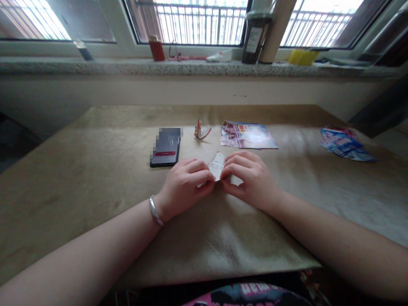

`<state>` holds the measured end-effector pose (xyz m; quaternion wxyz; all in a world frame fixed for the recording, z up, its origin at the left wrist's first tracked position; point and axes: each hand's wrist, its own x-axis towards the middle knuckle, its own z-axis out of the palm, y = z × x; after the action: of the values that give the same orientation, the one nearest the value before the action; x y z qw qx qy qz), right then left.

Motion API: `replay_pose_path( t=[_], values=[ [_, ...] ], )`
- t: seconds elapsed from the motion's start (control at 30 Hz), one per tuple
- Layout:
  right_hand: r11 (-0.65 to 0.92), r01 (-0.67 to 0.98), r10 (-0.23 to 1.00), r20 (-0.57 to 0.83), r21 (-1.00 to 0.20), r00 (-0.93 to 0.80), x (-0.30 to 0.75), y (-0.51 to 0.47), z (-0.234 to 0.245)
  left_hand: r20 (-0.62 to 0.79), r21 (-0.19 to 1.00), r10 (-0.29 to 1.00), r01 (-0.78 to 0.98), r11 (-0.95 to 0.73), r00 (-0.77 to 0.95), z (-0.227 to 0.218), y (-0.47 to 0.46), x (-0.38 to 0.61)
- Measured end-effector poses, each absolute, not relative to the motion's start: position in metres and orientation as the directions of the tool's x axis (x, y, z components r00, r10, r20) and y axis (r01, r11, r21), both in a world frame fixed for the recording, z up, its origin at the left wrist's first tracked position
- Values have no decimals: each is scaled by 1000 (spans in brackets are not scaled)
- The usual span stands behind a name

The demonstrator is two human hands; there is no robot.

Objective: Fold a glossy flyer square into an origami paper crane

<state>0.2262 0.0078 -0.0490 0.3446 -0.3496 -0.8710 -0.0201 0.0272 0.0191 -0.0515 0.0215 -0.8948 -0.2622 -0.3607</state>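
Observation:
Between my two hands is a small piece of white paper (217, 165) with printed lines and a reddish edge at its top corner. My left hand (191, 180), with a silver bangle at the wrist, pinches its near left side. My right hand (247, 176) has its fingers closed on the near right side. Part of the paper is hidden behind my fingers. Just beyond it stands a small folded paper piece (201, 131), with red and white edges. To the left of that lies a dark phone (166, 146) with its screen lit.
Colourful printed sheets (250, 135) lie beyond my right hand. A fanned pile of blue and red leaflets (346, 144) rests at the table's right. Behind the brown table (79, 182), the stone windowsill (121, 68) carries a red container (156, 49) and a dark lidded container (254, 40).

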Motion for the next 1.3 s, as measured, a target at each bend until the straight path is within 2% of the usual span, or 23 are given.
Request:
replay_pose_path(
  t=[0.6, 0.83, 1.3],
  values=[
    [696, 703, 638, 574, -146, -513, 228, 8, -49, 645, 191, 477, 479, -857, 597, -53, 20, 27],
    [682, 729, 624, 569, -63, -535, 231, 8, -51, 617, 238, 526, 499, -833, 585, -54, 19, 27],
    [644, 755, 682, 540, -124, -493, 230, 9, -49, 626, 248, 526, 492, -834, 575, -55, 19, 27]
  ],
)
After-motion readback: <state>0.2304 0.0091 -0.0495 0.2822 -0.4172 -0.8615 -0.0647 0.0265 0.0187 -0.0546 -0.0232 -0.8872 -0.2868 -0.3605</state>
